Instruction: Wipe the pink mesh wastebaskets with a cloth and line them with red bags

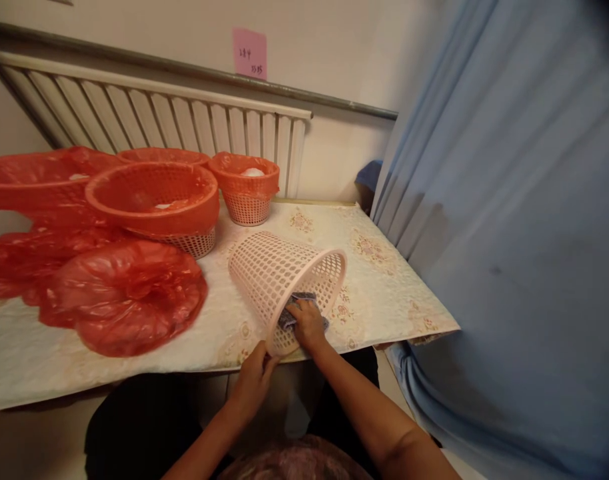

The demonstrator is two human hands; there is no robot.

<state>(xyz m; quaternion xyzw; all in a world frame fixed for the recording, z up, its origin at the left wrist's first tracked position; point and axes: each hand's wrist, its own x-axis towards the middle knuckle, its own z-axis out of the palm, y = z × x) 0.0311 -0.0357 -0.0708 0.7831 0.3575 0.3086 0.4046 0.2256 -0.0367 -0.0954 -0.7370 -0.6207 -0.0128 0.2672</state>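
A pale pink plastic wastebasket point(272, 267) with lattice walls lies on its side on the table, its mouth turned toward me and to the right. My left hand point(255, 373) is closed on the lower left of its rim. Inside the mouth, my right hand point(308, 323) presses a grey cloth point(304, 298) against the basket's inner wall. Part of the cloth is hidden under the fingers.
Red-bag-lined baskets point(152, 193) stand at the back left, and a smaller lined one point(247, 190) behind the wastebasket. A crumpled red plastic bag point(134, 293) lies left. A blue curtain point(509, 220) hangs right; a radiator point(184, 120) lines the wall behind the floral-covered table point(399, 287).
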